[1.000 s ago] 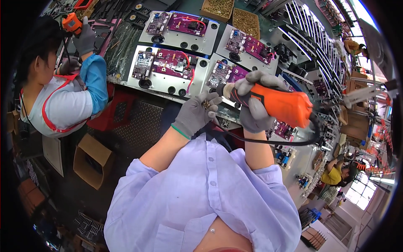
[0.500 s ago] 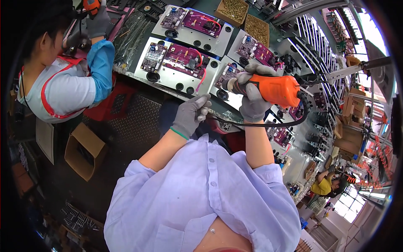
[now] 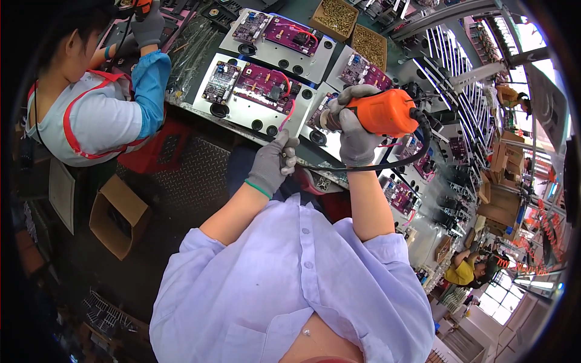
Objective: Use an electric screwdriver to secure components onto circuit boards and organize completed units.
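My right hand (image 3: 356, 140), in a grey glove, is wrapped round an orange electric screwdriver (image 3: 386, 113) with a black cord (image 3: 396, 165). Its nose points left, over a metal plate partly hidden behind the glove. My left hand (image 3: 271, 162), gloved in grey with a green cuff, is closed, fingers curled at the table's near edge. Something tiny may be between its fingers, too small to name. Just beyond its fingertips lies a silver metal plate (image 3: 242, 115) carrying a purple circuit board (image 3: 264, 88), and a pink-red wire (image 3: 292, 112) hangs toward the hand.
Farther back lies another plate with boards (image 3: 275, 54). Two cardboard boxes of small brass-coloured parts (image 3: 334, 18) (image 3: 369, 47) stand beyond. More boards line the bench to the right. At left, a co-worker (image 3: 91, 121) handles an orange tool; an open carton (image 3: 118, 218) is on the floor.
My right hand and the screwdriver have shifted a little left. The left fingertips have moved slightly left, closer to the wire's end. The co-worker has shifted a little.
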Motion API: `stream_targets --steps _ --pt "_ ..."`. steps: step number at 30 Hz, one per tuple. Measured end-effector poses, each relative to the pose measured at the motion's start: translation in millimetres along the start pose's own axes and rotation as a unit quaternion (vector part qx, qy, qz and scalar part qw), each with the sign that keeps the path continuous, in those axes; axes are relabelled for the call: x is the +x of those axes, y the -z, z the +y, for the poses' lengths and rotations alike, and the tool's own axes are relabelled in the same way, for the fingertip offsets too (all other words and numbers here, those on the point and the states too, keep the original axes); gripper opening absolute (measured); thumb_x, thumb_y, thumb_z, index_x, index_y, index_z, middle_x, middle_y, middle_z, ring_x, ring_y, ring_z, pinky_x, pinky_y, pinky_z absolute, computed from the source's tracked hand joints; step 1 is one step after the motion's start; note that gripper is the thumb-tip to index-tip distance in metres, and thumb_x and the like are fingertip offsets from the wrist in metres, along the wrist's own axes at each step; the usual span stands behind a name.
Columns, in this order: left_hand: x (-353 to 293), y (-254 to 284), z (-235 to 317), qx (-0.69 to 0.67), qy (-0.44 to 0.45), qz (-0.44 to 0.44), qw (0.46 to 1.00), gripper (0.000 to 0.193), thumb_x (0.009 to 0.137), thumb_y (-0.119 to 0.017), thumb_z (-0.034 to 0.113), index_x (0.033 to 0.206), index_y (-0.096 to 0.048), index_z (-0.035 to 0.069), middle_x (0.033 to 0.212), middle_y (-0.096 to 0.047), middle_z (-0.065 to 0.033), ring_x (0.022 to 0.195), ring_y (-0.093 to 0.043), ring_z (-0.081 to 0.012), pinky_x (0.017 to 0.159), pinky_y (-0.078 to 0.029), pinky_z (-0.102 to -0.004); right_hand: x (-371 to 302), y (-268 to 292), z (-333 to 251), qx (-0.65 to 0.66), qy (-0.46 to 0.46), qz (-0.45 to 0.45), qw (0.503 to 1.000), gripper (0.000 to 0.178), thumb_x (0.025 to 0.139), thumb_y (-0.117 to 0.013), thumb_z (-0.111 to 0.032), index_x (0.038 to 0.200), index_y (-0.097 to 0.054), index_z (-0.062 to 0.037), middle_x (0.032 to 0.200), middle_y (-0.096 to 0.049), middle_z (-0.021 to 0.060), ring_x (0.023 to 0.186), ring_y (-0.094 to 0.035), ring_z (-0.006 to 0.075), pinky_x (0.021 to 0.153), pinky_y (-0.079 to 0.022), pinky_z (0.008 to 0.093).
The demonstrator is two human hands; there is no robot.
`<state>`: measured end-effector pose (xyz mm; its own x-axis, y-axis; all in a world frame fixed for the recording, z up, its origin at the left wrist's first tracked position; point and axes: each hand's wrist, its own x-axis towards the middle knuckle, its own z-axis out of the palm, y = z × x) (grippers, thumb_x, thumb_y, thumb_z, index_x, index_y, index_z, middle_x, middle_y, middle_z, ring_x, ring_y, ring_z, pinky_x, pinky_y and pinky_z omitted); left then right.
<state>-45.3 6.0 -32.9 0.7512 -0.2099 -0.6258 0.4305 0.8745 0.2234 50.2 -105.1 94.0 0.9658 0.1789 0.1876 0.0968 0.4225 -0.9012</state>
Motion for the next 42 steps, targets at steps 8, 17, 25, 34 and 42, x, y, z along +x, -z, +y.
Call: stream_targets --steps 8,17,25,34,42 --pt "13 0 -1 -0.131 0.073 -0.047 0.988 0.027 0.096 -0.048 0.03 0.098 -0.059 0.005 0.07 -0.059 -0.0001 0.057 -0.051 -0.0105 0.039 -0.035 -0.0212 -8 8 -37 0.087 0.126 -0.055 0.987 0.047 0.068 -0.056 -0.012 0.114 -0.049 -0.0005 0.102 -0.056 0.0204 0.075 -0.06 0.024 0.075 -0.049 0.0423" --pt "6 -14 -7 -0.212 0.091 -0.145 0.962 0.028 0.097 -0.046 0.026 0.102 -0.059 0.002 0.073 -0.061 -0.0039 0.057 -0.051 -0.0127 0.038 -0.035 -0.0211 -35 20 -41 0.122 0.123 -0.06 0.983 0.043 0.069 -0.062 -0.002 0.111 -0.05 -0.0012 0.105 -0.054 0.0215 0.08 -0.062 0.0246 0.072 -0.05 0.0406" --pt "3 -21 -16 -0.264 0.183 -0.156 0.934 0.027 0.095 -0.051 0.026 0.102 -0.055 -0.001 0.071 -0.059 -0.0021 0.057 -0.054 -0.0105 0.041 -0.037 -0.0184 -47 28 -54 0.066 0.153 -0.113 0.979 0.048 0.072 -0.066 -0.011 0.116 -0.051 -0.0021 0.104 -0.056 0.0198 0.072 -0.06 0.0236 0.07 -0.049 0.0415" --pt "3 -25 -25 -0.285 0.187 -0.1 0.935 0.03 0.092 -0.056 0.028 0.095 -0.056 -0.001 0.072 -0.059 -0.0015 0.056 -0.051 -0.0107 0.046 -0.04 -0.022 -55 25 -41 0.028 0.16 -0.08 0.983 0.046 0.072 -0.066 -0.01 0.115 -0.05 -0.0033 0.104 -0.056 0.0191 0.075 -0.06 0.0239 0.072 -0.049 0.041" --pt "-8 -30 -29 -0.071 0.084 -0.012 0.994 0.03 0.099 -0.04 0.022 0.113 -0.053 0.0 0.084 -0.063 -0.0037 0.059 -0.048 -0.0094 0.045 -0.037 -0.0206 -44 31 -13 -0.005 0.128 0.033 0.991 0.045 0.067 -0.055 -0.002 0.111 -0.048 -0.0041 0.103 -0.055 0.0172 0.08 -0.06 0.0229 0.075 -0.051 0.0414"
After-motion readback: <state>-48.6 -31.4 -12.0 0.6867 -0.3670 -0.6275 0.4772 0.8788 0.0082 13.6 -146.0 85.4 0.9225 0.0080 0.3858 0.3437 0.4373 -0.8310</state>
